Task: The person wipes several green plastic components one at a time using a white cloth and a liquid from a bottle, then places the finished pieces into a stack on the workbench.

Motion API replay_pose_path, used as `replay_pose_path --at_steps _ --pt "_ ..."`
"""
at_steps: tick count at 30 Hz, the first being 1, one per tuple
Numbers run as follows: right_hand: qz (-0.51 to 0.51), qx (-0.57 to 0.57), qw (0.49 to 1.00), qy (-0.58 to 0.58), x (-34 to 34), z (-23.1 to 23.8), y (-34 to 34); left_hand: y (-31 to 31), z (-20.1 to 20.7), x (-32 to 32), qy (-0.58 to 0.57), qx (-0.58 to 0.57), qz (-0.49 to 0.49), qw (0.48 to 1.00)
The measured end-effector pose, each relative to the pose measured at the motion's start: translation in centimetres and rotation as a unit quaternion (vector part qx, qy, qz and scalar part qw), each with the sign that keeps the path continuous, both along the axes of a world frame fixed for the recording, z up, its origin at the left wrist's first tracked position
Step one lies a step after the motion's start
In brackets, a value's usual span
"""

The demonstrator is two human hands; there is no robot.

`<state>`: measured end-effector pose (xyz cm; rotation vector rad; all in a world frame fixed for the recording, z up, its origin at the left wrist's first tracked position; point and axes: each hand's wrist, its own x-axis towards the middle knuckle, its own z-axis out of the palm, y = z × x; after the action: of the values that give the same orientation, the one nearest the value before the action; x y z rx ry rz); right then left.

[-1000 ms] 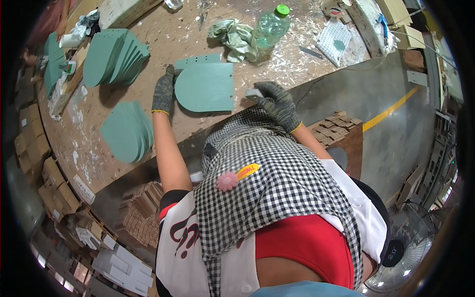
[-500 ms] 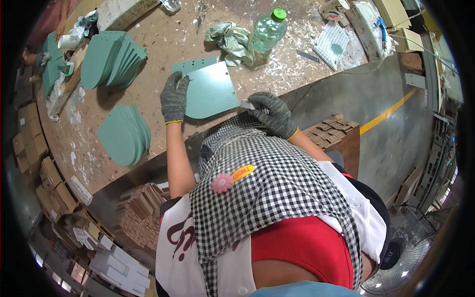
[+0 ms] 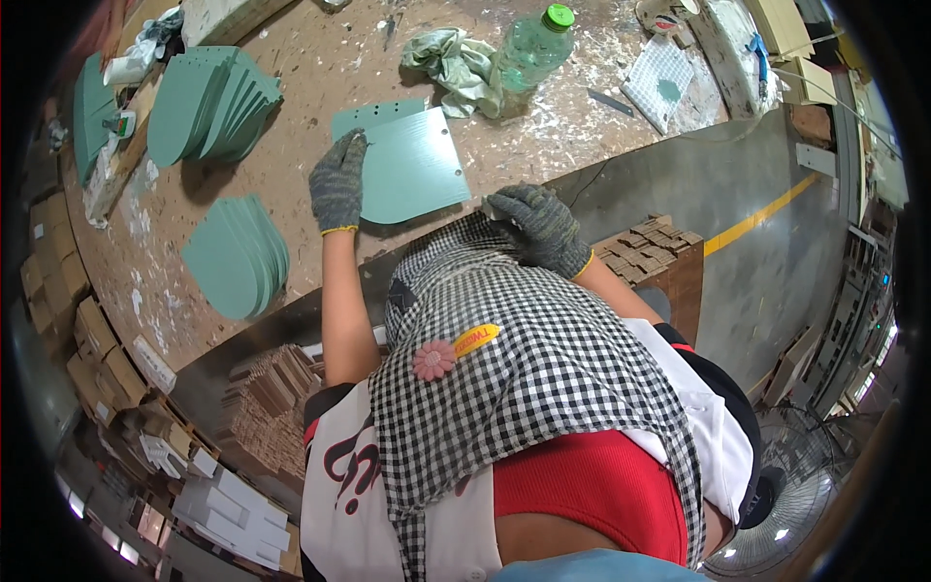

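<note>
A thin green-painted panel [image 3: 412, 170] with a rounded near end and small holes along its right edge lies at the table's front edge. Another green panel [image 3: 354, 118] shows partly from under it. My left hand [image 3: 337, 182], in a grey knit glove, grips the upper panel's left edge, thumb on top. Also gloved, my right hand [image 3: 539, 225] is closed around a small pale piece [image 3: 492, 206] just beside the panel's near right corner. Most of that piece is hidden by the fingers, so its kind is unclear.
Stacks of green panels [image 3: 238, 257] lie at left, with a fanned stack [image 3: 208, 107] behind. A crumpled cloth [image 3: 456, 73], a green-capped bottle [image 3: 535, 48], a flat blade [image 3: 610, 102] and a white grid-patterned sheet [image 3: 658, 82] occupy the far side. Wooden pieces [image 3: 645, 250] are stacked below right.
My right hand has shifted slightly right and down, and the pale piece in it is turned and shows less. My left hand keeps its hold on the panel. The view has shifted slightly.
</note>
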<state>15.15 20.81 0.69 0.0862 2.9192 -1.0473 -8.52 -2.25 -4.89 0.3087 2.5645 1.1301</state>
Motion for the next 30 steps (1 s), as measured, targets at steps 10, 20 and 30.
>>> replay_pose_path --at_steps 10,20,30 --pt "0.028 0.021 0.997 0.072 -1.2 -0.4 0.9 0.5 0.5 -0.3 -0.028 -0.01 0.023 0.999" --pt "-0.444 0.203 0.843 0.224 -5.2 -5.2 25.1 0.4 1.6 0.7 -0.009 -0.051 0.024 0.998" --pt "-0.276 0.161 0.914 0.25 -7.7 -0.1 19.7 -10.1 -1.3 2.1 0.088 0.011 0.143 0.986"
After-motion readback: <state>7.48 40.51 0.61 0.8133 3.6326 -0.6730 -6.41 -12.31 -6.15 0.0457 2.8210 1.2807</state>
